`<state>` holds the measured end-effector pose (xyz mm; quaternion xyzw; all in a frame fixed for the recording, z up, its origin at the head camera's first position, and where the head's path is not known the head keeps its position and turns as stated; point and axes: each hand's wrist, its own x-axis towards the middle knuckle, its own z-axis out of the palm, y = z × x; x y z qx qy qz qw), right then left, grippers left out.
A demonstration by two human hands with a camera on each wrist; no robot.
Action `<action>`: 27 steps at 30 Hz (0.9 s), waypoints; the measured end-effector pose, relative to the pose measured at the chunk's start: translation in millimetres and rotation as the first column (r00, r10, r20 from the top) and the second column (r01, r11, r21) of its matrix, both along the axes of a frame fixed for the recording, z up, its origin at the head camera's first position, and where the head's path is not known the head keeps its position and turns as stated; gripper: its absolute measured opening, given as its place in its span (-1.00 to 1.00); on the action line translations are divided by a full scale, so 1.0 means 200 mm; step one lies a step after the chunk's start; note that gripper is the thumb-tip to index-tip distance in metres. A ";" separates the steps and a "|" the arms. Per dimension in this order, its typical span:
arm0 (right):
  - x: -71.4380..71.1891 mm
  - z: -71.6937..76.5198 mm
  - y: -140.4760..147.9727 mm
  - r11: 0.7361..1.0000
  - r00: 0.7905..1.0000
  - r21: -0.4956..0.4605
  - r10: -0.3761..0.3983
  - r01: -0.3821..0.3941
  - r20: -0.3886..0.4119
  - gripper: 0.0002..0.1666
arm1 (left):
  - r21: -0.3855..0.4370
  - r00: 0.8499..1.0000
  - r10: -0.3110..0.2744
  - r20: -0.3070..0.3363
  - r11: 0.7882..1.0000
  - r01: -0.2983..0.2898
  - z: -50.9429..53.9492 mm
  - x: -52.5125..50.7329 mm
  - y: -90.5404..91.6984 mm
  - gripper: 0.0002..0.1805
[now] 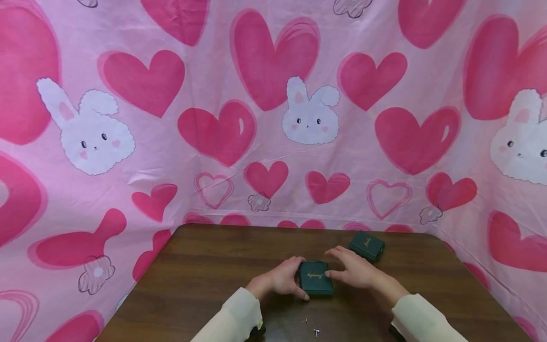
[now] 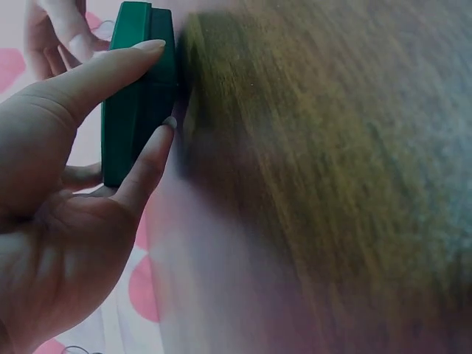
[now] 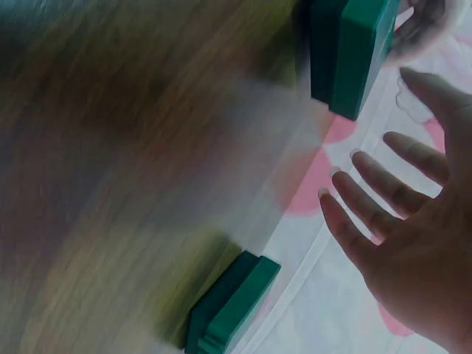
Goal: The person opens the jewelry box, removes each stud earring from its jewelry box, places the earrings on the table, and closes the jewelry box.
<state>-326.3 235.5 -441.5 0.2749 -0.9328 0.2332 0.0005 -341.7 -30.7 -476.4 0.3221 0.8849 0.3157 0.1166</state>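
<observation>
Right hand [image 3: 402,236] is spread wide, thumb [image 3: 434,94] near the left green box [image 3: 354,63], left hand [image 3: 429,28] showing past it! Over right, a second green box [image 3: 240,304] sits on the wooden table [image 3: 110,184], pink-patterned cloth [image 3: 317,287] beyond.

- Head view: diffuse light brightens the pink cloth [image 1: 295,159] evenly; the tabletop [image 1: 213,266] reads darker, with soft sheen.
- Left wrist view: wood grain is smeared and hazy; dark shadow borders the green box [image 2: 136,125].
- Right wrist view: the right hand [image 3: 413,258] appears dim; pinkish reflections blur across the tabletop.
</observation>
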 end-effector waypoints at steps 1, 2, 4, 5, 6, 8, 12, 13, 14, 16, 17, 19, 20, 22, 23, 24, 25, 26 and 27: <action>0.00 0.00 -0.01 1.000 1.000 -0.008 0.023 -0.022 0.010 -0.28 | -0.007 1.000 -0.014 -0.019 1.000 0.014 -0.02 -0.01 0.00 -0.08; 0.01 0.00 -0.02 0.999 0.999 -0.015 0.045 -0.045 0.020 -0.25 | -0.006 1.000 -0.021 -0.019 1.000 0.021 -0.02 -0.01 0.00 -0.08; 0.02 -0.01 -0.03 0.997 0.996 -0.027 0.077 -0.076 0.045 -0.21 | -0.009 0.999 -0.030 -0.018 1.000 0.030 -0.02 -0.01 0.00 -0.09; 0.02 -0.02 -0.04 0.996 0.994 -0.030 0.091 -0.089 0.055 -0.19 | -0.005 1.000 -0.021 0.009 1.000 0.021 0.01 0.01 0.00 -0.09; 0.02 -0.02 -0.05 0.994 0.993 -0.032 0.104 -0.102 0.065 -0.17 | -0.005 1.000 -0.019 0.016 1.000 0.019 0.00 0.01 0.01 -0.10; 0.03 -0.03 -0.06 0.992 0.989 -0.033 0.122 -0.120 0.080 -0.14 | 0.001 0.999 -0.011 0.041 1.000 0.011 0.02 0.03 0.01 -0.13; 0.03 -0.05 -0.08 0.991 0.986 -0.027 0.130 -0.127 0.105 -0.10 | -0.006 0.999 -0.013 0.041 1.000 0.013 0.02 0.03 0.01 -0.14; 0.03 -0.05 -0.08 0.992 0.985 -0.025 0.129 -0.127 0.111 -0.09 | -0.007 0.999 -0.018 0.038 1.000 0.018 0.02 0.03 0.01 -0.13; 0.03 -0.06 -0.08 0.992 0.985 -0.021 0.126 -0.124 0.115 -0.09 | -0.006 0.999 -0.021 0.039 1.000 0.021 0.02 0.04 0.01 -0.13; 0.03 -0.07 -0.09 0.992 0.985 -0.017 0.128 -0.127 0.117 -0.08 | -0.016 0.999 -0.042 0.009 0.999 0.042 0.00 0.02 0.01 -0.12; 0.03 -0.07 -0.09 0.992 0.985 -0.013 0.129 -0.129 0.111 -0.07 | -0.016 0.999 -0.046 0.006 0.999 0.046 0.00 0.02 0.01 -0.11; 0.02 -0.08 -0.09 0.990 0.984 -0.018 0.141 -0.140 0.108 -0.07 | -0.013 0.999 -0.047 0.006 0.999 0.047 0.00 0.02 0.00 -0.11; 0.02 -0.08 -0.09 0.990 0.984 -0.020 0.144 -0.143 0.108 -0.08 | -0.014 0.999 -0.047 0.004 0.999 0.047 0.00 0.02 0.01 -0.11; 0.02 -0.09 -0.10 0.988 0.982 -0.026 0.152 -0.150 0.114 -0.09 | -0.011 0.999 -0.047 0.004 0.999 0.047 -0.01 0.02 0.00 -0.11; 0.02 -0.09 -0.09 0.988 0.981 -0.027 0.152 -0.150 0.122 -0.10 | -0.002 0.999 -0.039 0.025 0.999 0.039 0.01 0.03 0.01 -0.12; 0.02 -0.09 -0.09 0.988 0.979 -0.031 0.154 -0.151 0.132 -0.11 | -0.009 0.999 -0.045 0.013 0.999 0.045 0.00 0.02 0.01 -0.11; 0.01 -0.09 -0.09 0.989 0.978 -0.034 0.151 -0.147 0.143 -0.12 | -0.007 0.999 -0.047 0.011 0.999 0.047 0.00 0.02 0.00 -0.11; 0.01 -0.09 -0.09 0.989 0.977 -0.035 0.147 -0.144 0.151 -0.12 | -0.010 0.999 -0.050 0.003 0.999 0.050 -0.01 0.01 0.00 -0.11; 0.01 -0.09 -0.10 0.989 0.977 -0.039 0.146 -0.141 0.158 -0.13 | -0.014 0.998 -0.055 -0.011 0.998 0.054 -0.03 0.00 0.00 -0.11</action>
